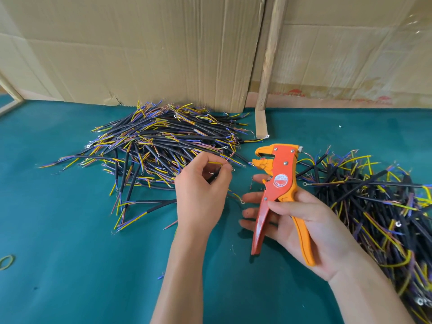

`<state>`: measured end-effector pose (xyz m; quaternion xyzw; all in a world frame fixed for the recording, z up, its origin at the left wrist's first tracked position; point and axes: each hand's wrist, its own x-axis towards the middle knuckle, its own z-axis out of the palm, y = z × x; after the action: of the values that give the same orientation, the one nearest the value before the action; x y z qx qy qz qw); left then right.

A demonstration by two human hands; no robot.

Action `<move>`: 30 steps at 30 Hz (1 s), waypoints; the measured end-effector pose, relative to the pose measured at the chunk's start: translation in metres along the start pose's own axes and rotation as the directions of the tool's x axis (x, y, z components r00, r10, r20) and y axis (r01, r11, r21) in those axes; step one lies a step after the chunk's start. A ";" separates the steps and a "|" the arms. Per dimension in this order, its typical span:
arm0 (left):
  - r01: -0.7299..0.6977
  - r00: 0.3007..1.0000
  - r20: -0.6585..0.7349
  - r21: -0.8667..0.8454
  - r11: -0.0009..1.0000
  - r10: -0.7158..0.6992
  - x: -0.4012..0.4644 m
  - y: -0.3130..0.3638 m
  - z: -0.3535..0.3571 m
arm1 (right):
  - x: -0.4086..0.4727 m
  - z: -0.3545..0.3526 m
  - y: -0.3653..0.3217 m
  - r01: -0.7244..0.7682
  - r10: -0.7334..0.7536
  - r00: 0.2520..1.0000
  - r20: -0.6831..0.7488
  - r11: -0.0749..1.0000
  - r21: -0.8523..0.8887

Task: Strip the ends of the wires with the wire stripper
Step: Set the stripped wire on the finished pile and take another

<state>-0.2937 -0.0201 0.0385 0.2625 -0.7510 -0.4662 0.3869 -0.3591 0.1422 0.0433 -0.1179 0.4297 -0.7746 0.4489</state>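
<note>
Nearest us, left of the wire stripper, the left hand pinches one wire at the edge of the left wire pile. The right hand grips the stripper's handles, its beak apart. Right of it lies another wire pile on the green mat.

On the table, one wire pile lies left of the wire stripper, another pile right of it, cardboard sheets behind it.
</note>
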 end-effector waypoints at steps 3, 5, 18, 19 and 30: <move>0.012 1.000 -0.017 0.018 1.000 -0.012 -0.001 0.002 -0.001 | 0.000 -0.001 -0.001 -0.022 0.023 0.999 0.036 0.999 -0.034; 0.020 1.000 -0.025 0.028 0.999 -0.019 -0.001 0.002 -0.003 | -0.001 -0.002 -0.002 -0.060 0.063 0.995 0.072 0.997 -0.054; -0.106 0.994 0.028 0.030 0.994 0.105 -0.003 0.000 -0.003 | -0.002 -0.006 -0.003 -0.112 0.114 0.977 0.181 0.994 -0.019; -0.115 0.993 0.040 0.033 0.993 0.114 -0.003 0.000 -0.003 | -0.002 -0.007 -0.003 -0.108 0.110 0.978 0.177 0.994 -0.021; -0.116 0.990 0.087 0.024 0.993 0.113 -0.003 -0.004 -0.002 | -0.006 -0.006 -0.006 -0.096 0.116 0.978 0.175 0.988 -0.122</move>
<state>-0.2901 -0.0209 0.0347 0.2042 -0.7875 -0.4431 0.3766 -0.3625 0.1521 0.0455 -0.1901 0.4360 -0.7099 0.5194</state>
